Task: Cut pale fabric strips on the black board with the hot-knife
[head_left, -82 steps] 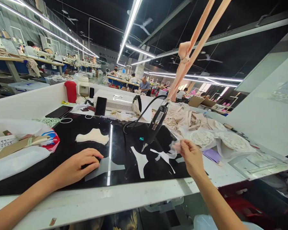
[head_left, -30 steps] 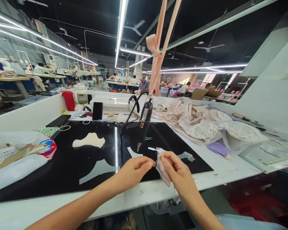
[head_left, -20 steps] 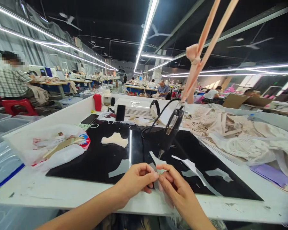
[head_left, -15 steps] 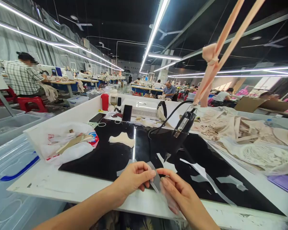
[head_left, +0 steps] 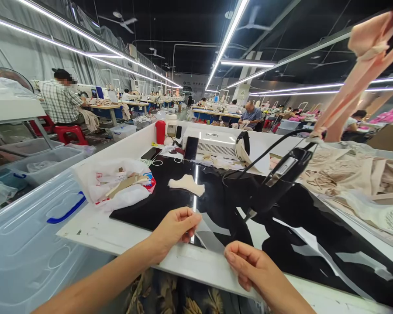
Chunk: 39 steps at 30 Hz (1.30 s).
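Note:
My left hand is closed in a pinch at the near edge of the black board. Between its thumb and finger is a thin piece of translucent film, which spans toward the other hand. At the film's right end, the thumb and forefinger of my right hand are pinched together. Just beyond my hands, a black hand-held tool with a pointed tip hangs from knotted pink fabric strips. White and translucent cut pieces lie on the board to the right.
A cream fabric piece lies on the black board. On the left is a white plastic bag of scraps. Beige garments are heaped on the right. At the back stand a phone and a red container. Co-workers sit farther off.
My hands have moved apart, with the film now showing between them. The view has swung left, shifting the scene rightward.

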Each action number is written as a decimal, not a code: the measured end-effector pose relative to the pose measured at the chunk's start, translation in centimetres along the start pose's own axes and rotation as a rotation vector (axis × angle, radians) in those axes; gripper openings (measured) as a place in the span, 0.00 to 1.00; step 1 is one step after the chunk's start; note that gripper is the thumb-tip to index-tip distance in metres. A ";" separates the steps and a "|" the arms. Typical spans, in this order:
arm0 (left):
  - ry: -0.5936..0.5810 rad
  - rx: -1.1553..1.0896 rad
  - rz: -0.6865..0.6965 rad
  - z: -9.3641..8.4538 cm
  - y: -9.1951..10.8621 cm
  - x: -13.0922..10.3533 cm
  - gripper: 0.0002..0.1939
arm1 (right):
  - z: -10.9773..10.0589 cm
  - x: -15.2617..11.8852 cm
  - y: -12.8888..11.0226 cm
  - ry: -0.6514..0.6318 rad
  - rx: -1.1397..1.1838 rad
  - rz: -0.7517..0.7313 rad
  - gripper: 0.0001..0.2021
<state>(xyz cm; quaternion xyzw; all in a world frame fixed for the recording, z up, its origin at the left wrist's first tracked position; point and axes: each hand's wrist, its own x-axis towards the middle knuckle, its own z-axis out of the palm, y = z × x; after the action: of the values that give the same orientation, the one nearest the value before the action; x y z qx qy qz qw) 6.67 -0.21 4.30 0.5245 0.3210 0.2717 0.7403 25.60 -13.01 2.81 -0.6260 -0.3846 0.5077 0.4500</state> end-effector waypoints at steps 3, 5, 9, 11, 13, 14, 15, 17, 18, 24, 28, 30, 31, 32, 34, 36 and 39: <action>0.011 0.023 0.005 -0.5 -0.1 0.1 0.30 | -0.1 0.4 0.5 -0.034 0.014 0.021 0.28; 0.009 0.044 0.011 -0.8 -0.3 0.2 0.30 | -0.2 0.6 0.7 -0.060 0.049 0.030 0.29; 0.003 0.022 -0.005 -1.2 -0.5 0.5 0.29 | -0.1 0.6 0.7 -0.106 0.169 0.064 0.30; 0.003 -0.002 -0.013 -1.2 -0.5 0.6 0.29 | 0.1 0.4 0.5 -0.145 0.227 0.069 0.31; 0.000 -0.012 -0.014 -1.1 -0.6 0.6 0.29 | 0.4 0.3 0.6 -0.195 0.266 0.060 0.32; -0.002 -0.015 -0.011 -1.1 -0.6 0.6 0.29 | 0.5 0.3 0.6 -0.219 0.268 0.054 0.32; -0.002 -0.017 -0.007 -1.1 -0.6 0.6 0.28 | 0.6 0.3 0.7 -0.241 0.259 0.044 0.32; -0.004 -0.019 -0.004 -1.0 -0.5 0.6 0.28 | 0.8 0.2 1.0 -0.273 0.216 0.017 0.32; -0.010 -0.017 -0.005 -0.9 -0.4 0.6 0.27 | 0.9 0.2 1.1 -0.288 0.183 0.003 0.32; -0.155 -0.009 0.095 -0.4 0.1 0.3 0.25 | 0.6 0.4 1.3 -0.377 -0.037 -0.102 0.29; -0.296 -0.086 0.257 0.0 0.3 -0.2 0.24 | -0.3 1.1 1.3 -0.208 0.004 -0.192 0.31; -0.367 -0.107 0.309 0.1 0.3 -0.5 0.22 | -0.6 1.5 1.3 -0.092 0.044 -0.183 0.33; -0.397 -0.114 0.326 0.2 0.3 -0.7 0.22 | -0.6 1.6 1.3 -0.073 0.046 -0.172 0.33; -0.424 -0.118 0.338 0.2 0.4 -0.8 0.21 | -0.6 1.8 1.4 -0.087 0.039 -0.168 0.34; -0.459 -0.113 0.349 0.3 0.5 -1.1 0.20 | -0.2 2.1 1.5 -0.168 0.019 -0.183 0.35; -0.471 -0.083 0.354 0.3 0.6 -1.4 0.19 | 0.4 2.3 1.7 -0.247 0.034 -0.206 0.34; -0.466 -0.024 0.352 0.0 0.5 -1.6 0.19 | 1.6 2.0 1.3 -0.195 0.134 -0.203 0.26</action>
<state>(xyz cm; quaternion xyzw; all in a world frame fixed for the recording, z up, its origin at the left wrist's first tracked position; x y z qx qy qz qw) 5.60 -1.20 5.06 0.6116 0.0433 0.2720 0.7417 24.42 -11.24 0.92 -0.5000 -0.4533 0.5425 0.5002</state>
